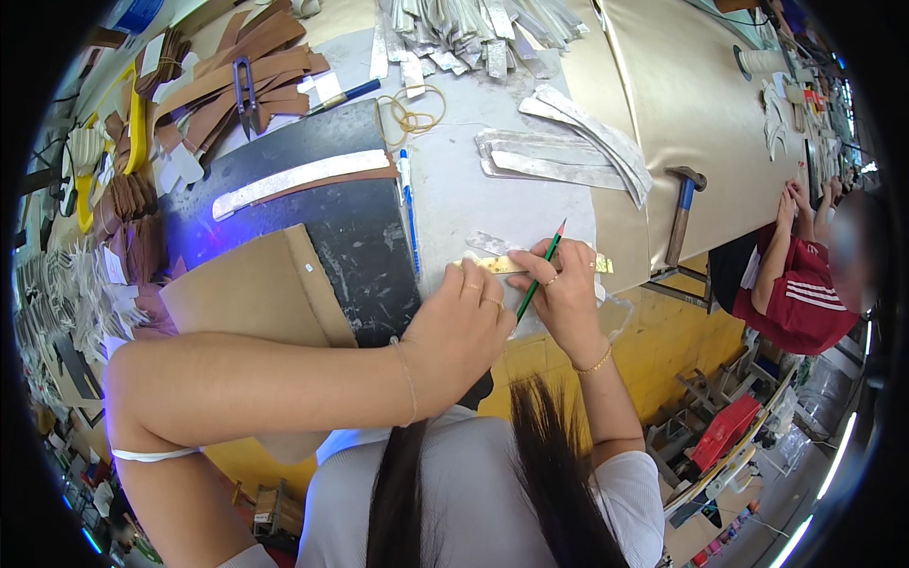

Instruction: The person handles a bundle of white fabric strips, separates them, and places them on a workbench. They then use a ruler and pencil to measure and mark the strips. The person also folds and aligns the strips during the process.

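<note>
A narrow yellowish strip [498,265] lies across the table's near edge in front of me. My left hand [460,320] is closed over its left part, fingers bent and pressed down on it. My right hand [565,295] grips a green pencil [538,276], which slants up with its tip pointing away from me. The thumb and fingertips of that hand also touch the strip, whose right end sticks out past them. Just beyond the strip, a small greyish patterned piece [490,242] lies flat.
Left of my hands, a dark board [374,248] carries a white-topped strip [301,182] and brown card [260,284]. A blue pen [408,204] lies beside it. Snips [246,95], rubber bands [413,115], grey strips [559,156] and a hammer [682,213] lie farther out. A co-worker in red [805,293] sits right.
</note>
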`<state>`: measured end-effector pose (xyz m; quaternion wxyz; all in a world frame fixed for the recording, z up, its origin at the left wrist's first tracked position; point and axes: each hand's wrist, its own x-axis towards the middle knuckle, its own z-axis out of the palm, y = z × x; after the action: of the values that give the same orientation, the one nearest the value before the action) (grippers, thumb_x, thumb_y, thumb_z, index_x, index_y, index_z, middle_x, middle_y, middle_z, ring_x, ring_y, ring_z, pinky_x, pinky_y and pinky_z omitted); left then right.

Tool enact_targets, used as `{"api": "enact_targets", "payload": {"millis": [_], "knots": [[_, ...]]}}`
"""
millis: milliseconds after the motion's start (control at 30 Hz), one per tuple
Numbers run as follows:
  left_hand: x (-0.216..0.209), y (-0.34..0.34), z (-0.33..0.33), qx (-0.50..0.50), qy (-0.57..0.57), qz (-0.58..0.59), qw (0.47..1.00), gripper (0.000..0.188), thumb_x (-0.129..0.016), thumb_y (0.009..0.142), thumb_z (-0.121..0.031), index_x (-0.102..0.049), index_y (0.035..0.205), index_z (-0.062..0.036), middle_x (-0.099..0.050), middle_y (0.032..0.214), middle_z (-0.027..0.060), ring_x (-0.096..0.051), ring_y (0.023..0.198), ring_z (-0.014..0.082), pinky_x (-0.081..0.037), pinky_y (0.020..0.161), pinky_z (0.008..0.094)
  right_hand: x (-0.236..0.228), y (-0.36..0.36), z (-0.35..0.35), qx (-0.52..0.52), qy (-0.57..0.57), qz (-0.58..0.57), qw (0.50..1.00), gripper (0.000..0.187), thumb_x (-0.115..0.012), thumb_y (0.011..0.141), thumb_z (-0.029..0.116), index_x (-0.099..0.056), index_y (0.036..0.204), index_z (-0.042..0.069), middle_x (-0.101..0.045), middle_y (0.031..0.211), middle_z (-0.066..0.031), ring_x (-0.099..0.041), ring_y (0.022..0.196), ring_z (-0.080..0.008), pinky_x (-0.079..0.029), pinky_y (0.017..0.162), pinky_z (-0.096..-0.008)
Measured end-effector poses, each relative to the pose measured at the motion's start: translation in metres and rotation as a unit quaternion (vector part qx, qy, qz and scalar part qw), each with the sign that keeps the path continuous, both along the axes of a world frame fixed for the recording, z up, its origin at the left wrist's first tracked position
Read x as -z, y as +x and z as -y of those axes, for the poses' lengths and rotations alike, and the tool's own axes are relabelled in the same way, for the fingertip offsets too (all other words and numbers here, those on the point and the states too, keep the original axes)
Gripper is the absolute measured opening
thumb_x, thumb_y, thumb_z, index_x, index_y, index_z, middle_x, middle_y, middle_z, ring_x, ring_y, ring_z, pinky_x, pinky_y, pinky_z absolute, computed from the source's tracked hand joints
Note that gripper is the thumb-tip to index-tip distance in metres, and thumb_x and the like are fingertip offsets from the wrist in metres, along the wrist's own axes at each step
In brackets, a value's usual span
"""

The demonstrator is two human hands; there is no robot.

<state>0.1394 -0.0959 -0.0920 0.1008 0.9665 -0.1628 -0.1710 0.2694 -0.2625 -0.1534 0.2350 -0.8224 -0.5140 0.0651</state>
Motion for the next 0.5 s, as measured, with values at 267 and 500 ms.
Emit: {"api": "enact_targets", "payload": {"millis": [267,500], "knots": [[0.015,0.018,-0.017,-0.047,-0.053,0.013,0.997,0.036,-0.063,0.085,-0.015,-0.053,0.116,-0.0008,-0.058,0.127,0.0306,-0.061,0.115,0.0368,-0.049,0.095,0.0385,-0.015,0.006,-0.010,-0.027,-0.057,0.001,0.998,0.021,-0.076,0.079,0.010,-0.060,0.092,0.013,-0.051,0.084,-0.0044,-0.055,0.088,-0.0240,-0.038,0.081,-0.0364],[0.022,0.023,-0.014,-0.112,-0.114,-0.031,0.987,0.055,-0.073,0.079,-0.015,-0.044,0.123,0.0015,-0.060,0.121,0.0330,-0.065,0.106,0.0389,-0.048,0.094,0.0415,-0.075,0.039,0.004,0.010,-0.154,-0.112,0.982,0.013,-0.067,0.084,0.001,-0.058,0.090,0.006,-0.056,0.082,-0.0098,-0.062,0.078,-0.0293,-0.048,0.070,-0.0367]]}}
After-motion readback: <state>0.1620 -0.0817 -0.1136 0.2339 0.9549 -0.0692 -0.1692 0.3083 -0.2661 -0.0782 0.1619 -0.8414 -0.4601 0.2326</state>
